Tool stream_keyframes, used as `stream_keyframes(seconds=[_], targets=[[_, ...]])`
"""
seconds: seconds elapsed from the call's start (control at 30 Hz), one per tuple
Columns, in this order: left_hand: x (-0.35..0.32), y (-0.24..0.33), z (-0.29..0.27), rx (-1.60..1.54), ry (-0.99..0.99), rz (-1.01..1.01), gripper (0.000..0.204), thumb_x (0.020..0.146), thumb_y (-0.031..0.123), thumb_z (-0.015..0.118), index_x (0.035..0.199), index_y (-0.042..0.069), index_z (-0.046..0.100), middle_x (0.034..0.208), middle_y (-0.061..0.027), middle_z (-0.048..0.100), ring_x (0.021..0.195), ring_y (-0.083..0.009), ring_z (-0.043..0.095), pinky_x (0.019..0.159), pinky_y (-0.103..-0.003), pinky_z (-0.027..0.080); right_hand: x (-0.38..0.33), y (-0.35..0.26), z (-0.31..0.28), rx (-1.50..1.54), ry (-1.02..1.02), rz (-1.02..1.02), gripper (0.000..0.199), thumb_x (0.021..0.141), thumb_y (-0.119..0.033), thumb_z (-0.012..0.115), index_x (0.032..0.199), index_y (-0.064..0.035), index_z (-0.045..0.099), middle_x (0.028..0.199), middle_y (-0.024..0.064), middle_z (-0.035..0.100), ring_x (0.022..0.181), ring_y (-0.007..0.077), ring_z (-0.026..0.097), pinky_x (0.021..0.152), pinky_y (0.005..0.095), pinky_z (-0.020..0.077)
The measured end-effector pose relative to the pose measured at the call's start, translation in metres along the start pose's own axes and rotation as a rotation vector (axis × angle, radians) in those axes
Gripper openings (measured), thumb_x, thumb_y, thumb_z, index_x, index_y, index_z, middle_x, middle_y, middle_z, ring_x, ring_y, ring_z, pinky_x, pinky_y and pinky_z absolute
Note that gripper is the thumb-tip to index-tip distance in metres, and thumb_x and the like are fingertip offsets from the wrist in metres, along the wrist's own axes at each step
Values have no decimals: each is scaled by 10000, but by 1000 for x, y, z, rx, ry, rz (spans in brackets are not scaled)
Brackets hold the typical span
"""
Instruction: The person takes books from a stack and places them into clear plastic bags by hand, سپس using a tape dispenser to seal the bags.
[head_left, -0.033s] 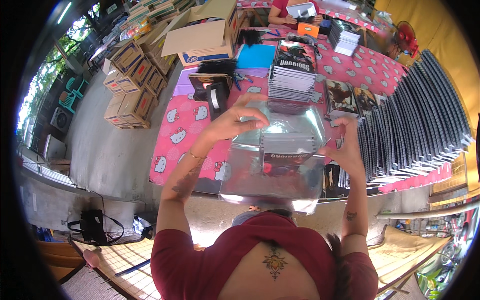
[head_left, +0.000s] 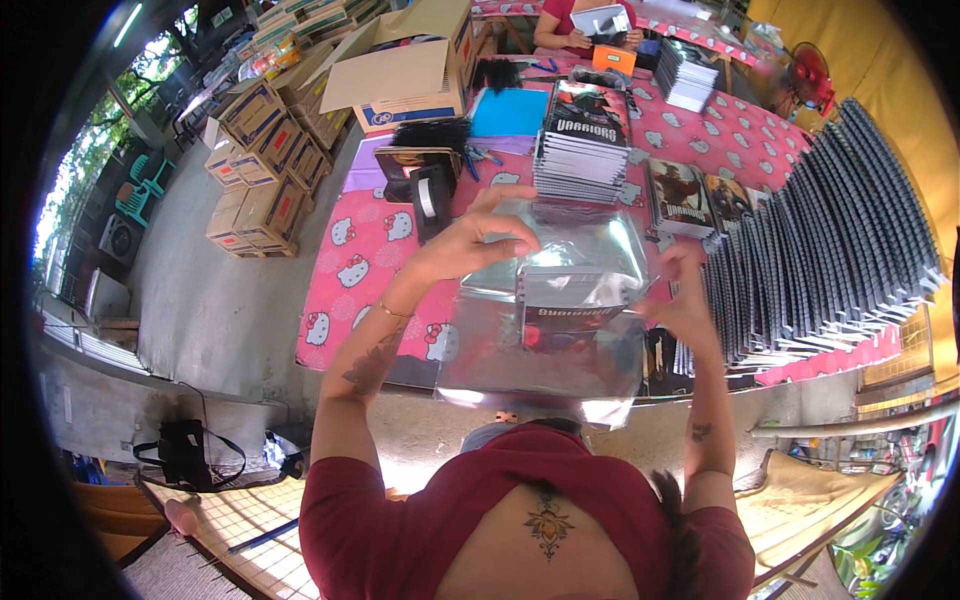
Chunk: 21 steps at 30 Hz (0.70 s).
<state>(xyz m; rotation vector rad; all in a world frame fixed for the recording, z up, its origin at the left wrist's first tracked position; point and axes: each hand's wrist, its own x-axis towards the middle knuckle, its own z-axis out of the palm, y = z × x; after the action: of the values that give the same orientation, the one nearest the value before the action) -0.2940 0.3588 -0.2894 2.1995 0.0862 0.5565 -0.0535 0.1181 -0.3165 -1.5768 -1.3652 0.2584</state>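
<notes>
A small stack of spiral notebooks (head_left: 572,316) with dark covers lies on a clear plastic sheet (head_left: 480,365) near the table's front edge. Above the sheet's far left part is my left hand (head_left: 470,240), open, its thumb and fingers curved apart. At the sheet's right edge, beside the notebooks, my right hand (head_left: 688,305) is open too, slightly blurred, with thumb and forefinger apart. Whether its fingertips touch the plastic is hard to tell. Just beyond the sheet stands a taller notebook stack (head_left: 582,165). A black tape dispenser (head_left: 430,200) stands past my left hand.
A long leaning row of spiral notebooks (head_left: 830,240) lines the table's right side. Two lower notebook piles (head_left: 682,195) stand before it. An opened carton (head_left: 410,95) is at the far left. Across the pink patterned tablecloth (head_left: 350,270), a person (head_left: 560,30) holds a notebook.
The fingers of my right hand have shifted slightly left, toward the plastic sheet's edge. My left hand keeps nearly the same pose.
</notes>
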Motion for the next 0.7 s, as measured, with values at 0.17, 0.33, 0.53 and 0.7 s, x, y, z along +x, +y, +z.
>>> stream_keyframes(seconds=[0.17, 0.33, 0.53, 0.7], targets=[[35, -14, 52, 212, -36, 186, 117, 812, 166, 764, 911, 226, 774, 1555, -123, 303, 1429, -350, 237, 1136, -512, 189, -9, 34, 38, -278, -414, -354, 598, 680, -291, 844, 1240, -230, 644, 1441, 99, 458, 1325, 344, 426, 1115, 532, 299], [35, -32, 84, 451, -33, 225, 226, 786, 209, 787, 1004, 253, 742, 1600, -155, 195, 1463, -442, 123, 1137, -601, 127, -6, 36, 46, -269, -414, -350, 593, 688, -304, 839, 1244, -211, 656, 1580, 160, 271, 1428, 354, 319, 1132, 594, 236], [33, -23, 103, 530, 280, -22, 719, 737, 356, 814, 1367, 216, 496, 1582, -240, 164, 1464, -455, 116, 1131, -646, 101, -5, 41, 51, -22, -336, -316, 544, 789, -290, 790, 1281, -150, 606, 1566, 188, 254, 1428, 349, 308, 1124, 536, 274], [13, 45, 72, 369, 70, 108, 576, 789, 314, 777, 1299, 132, 580, 1527, -203, 307, 1453, -383, 226, 1156, -593, 140, 51, 58, 50, 164, -164, 138, 491, 895, -255, 706, 1282, -12, 525, 1208, 171, 603, 1120, 260, 598, 924, 367, 481]])
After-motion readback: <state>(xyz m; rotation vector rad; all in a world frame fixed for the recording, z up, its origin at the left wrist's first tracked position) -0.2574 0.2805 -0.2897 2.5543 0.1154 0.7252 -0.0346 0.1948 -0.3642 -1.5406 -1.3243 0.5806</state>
